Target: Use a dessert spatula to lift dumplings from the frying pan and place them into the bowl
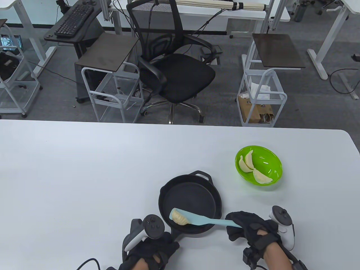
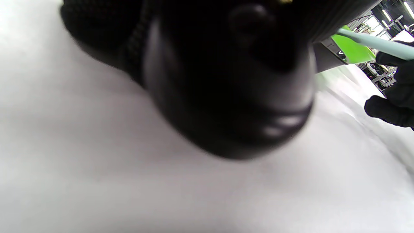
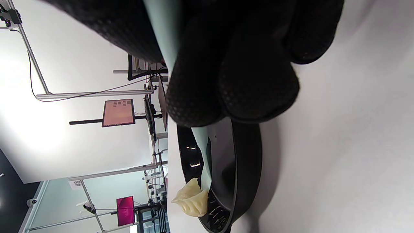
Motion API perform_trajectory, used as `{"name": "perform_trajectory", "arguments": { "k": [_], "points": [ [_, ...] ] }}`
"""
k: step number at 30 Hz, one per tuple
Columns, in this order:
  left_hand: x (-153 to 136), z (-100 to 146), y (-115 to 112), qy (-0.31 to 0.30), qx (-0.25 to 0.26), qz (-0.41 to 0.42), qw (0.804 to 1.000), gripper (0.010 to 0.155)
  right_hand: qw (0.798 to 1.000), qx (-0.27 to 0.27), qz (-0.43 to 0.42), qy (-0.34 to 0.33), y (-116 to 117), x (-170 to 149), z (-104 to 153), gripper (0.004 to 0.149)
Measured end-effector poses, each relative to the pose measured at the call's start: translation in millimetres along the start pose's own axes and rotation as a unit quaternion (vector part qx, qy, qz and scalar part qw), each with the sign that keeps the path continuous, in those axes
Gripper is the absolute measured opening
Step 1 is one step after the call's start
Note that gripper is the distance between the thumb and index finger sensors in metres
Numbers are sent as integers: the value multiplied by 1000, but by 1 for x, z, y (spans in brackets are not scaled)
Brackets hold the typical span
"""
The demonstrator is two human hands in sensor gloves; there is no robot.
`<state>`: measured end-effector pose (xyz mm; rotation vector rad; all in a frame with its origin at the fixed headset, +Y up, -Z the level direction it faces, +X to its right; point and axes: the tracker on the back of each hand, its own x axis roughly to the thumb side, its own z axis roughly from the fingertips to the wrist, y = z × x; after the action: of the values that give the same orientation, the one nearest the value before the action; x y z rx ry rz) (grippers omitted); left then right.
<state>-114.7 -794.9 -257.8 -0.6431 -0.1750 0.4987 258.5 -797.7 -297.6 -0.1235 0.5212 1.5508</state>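
Observation:
A black frying pan (image 1: 194, 197) stands near the table's front edge. One pale dumpling (image 1: 179, 218) lies on the blade of a light blue spatula (image 1: 201, 220), over the near part of the pan. My right hand (image 1: 244, 226) grips the spatula's handle to the right of the pan. In the right wrist view the fingers (image 3: 245, 81) wrap the spatula (image 3: 202, 152), and the dumpling (image 3: 192, 199) sits at its tip above the pan (image 3: 241, 168). My left hand (image 1: 157, 249) holds the pan's handle, mostly hidden under the glove. A green bowl (image 1: 271, 166) with dumplings (image 1: 245, 163) stands to the back right.
The white table (image 1: 84, 182) stretches wide to the left and behind the pan. The left wrist view is mostly a dark blur, with the green bowl (image 2: 352, 50) and the spatula handle (image 2: 378, 43) at its right edge. A black office chair (image 1: 174, 70) and carts stand beyond the table.

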Motion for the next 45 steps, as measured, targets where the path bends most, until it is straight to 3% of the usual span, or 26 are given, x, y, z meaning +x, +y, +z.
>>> {"name": "perform_trajectory", "arguments": {
  "k": [15,28,45],
  "points": [
    [0,0,0,1,0,-2,1000,65,991,-78,-105,-37,-17,4,10,44],
    [1,0,0,2,1,-3,1000,65,961,-185,-193,-68,-46,0,20,45],
    [1,0,-1,2,3,-4,1000,65,926,-257,-257,-101,-73,-5,29,48]
  ]
}}
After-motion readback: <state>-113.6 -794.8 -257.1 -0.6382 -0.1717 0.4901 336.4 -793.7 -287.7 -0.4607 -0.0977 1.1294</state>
